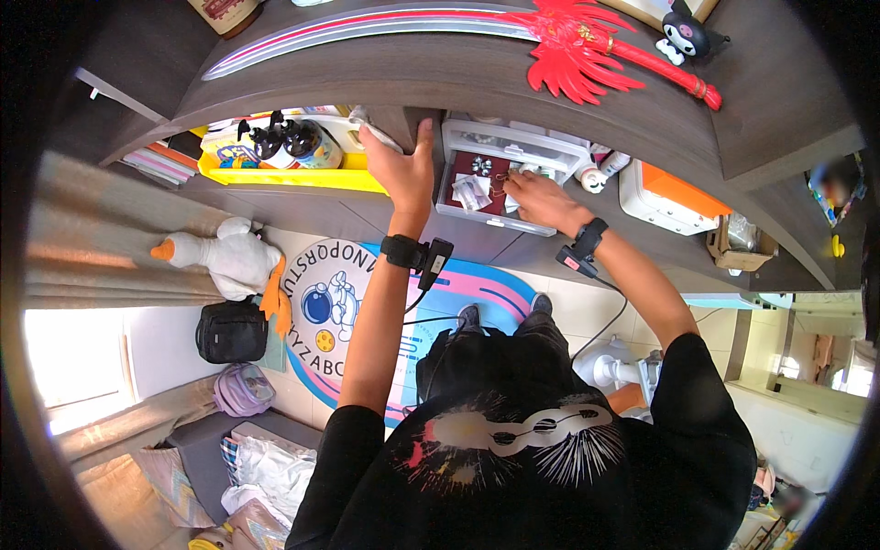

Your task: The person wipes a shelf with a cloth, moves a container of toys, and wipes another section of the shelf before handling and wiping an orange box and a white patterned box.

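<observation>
My left hand (402,168) is raised to the front of the upright shelf divider (388,122), thumb on one side and fingers on the other. Against the divider, under those fingers, is a crumpled greyish-white cloth (375,132). My right hand (537,198) reaches into a pulled-out clear plastic drawer (474,214), fingertips down among small items. A thin gold-coloured chain (502,177) lies by the fingertips; whether they grip it is hidden. In the drawer are a dark red lining (496,205), small clear bags (471,192) and shiny silvery beads (481,165).
Left of the divider stands a yellow bin (295,180) with pump bottles (313,144). On the shelf above lies a red-hilted toy sword (440,26). A white mini drawer unit (663,203) and a cardboard box (742,247) sit right. A round alphabet mat (481,275) covers the floor.
</observation>
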The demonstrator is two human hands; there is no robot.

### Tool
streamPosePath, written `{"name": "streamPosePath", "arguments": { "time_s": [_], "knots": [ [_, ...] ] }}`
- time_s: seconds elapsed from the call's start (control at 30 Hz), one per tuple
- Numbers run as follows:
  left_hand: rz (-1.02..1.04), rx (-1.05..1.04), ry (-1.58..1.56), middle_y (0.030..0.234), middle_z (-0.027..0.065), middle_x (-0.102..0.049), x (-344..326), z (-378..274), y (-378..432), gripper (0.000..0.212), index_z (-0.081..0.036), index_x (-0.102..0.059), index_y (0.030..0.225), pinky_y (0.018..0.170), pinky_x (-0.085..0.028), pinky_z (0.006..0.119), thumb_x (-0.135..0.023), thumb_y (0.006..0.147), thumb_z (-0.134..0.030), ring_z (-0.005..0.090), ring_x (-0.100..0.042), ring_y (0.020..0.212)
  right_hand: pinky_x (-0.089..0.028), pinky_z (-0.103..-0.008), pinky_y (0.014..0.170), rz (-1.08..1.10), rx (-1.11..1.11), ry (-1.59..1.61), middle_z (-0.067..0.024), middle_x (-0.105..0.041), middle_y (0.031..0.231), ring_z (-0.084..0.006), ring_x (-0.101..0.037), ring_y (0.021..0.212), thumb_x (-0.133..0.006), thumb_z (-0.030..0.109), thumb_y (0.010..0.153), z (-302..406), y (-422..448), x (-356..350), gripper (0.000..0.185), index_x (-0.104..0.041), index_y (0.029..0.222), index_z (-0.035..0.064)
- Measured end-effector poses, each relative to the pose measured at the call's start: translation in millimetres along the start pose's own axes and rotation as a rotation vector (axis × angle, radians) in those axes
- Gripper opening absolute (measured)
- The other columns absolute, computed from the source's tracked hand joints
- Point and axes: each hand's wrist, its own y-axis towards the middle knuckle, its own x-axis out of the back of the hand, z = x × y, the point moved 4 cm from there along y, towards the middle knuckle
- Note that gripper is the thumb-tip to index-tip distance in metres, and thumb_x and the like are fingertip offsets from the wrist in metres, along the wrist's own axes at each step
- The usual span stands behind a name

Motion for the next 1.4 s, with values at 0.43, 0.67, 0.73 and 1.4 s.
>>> {"name": "streamPosePath", "arguments": {
  "time_s": [0.43,0.67,0.73,1.4],
  "knots": [
    [-0.067,-0.070,0.025,0.103,0.0314,-0.054,1,-5,0,0.075,0.013,-0.037,0.119,0.085,-0.042,0.041,-0.078,0.070,-0.028,0.0443,-0.053,0.096,-0.047,-0.0307,0.063,-0.486,-0.368,0.622,-0.0156,-0.065,0.082,-0.0232,-0.063,0.070,-0.052,0.002,0.080,-40,-21,23,0.022,-0.058,0.101,0.0019],
    [0.002,0.064,-0.028,0.108,0.0300,-0.053,-1,4,-9,0.075,0.012,-0.038,0.119,0.088,-0.040,0.041,-0.077,0.070,-0.030,0.0433,-0.051,0.100,-0.048,-0.0295,0.065,-0.633,-0.453,0.709,-0.0150,-0.065,0.085,-0.0211,-0.064,0.075,-0.053,0.001,0.081,-42,-34,14,0.021,-0.057,0.102,0.0009],
    [0.060,0.093,0.044,0.117,0.0285,-0.047,2,14,-23,0.073,0.012,-0.035,0.123,0.093,-0.036,0.040,-0.071,0.076,-0.030,0.0391,-0.046,0.108,-0.049,-0.0307,0.066,-0.556,-0.558,0.581,-0.0155,-0.065,0.086,-0.0235,-0.065,0.078,-0.055,0.002,0.081,-24,-40,38,0.020,-0.058,0.102,0.0015],
    [0.159,-0.041,0.120,0.119,0.0326,-0.042,10,59,-57,0.047,0.013,-0.028,0.128,0.094,-0.034,0.042,-0.037,0.096,-0.021,0.0448,-0.043,0.106,-0.044,-0.0399,0.085,-0.054,0.191,-0.065,-0.0056,-0.059,0.104,-0.0251,-0.051,0.105,-0.056,0.011,0.075,23,31,2,0.017,-0.063,0.090,0.0068]
  ]
}}
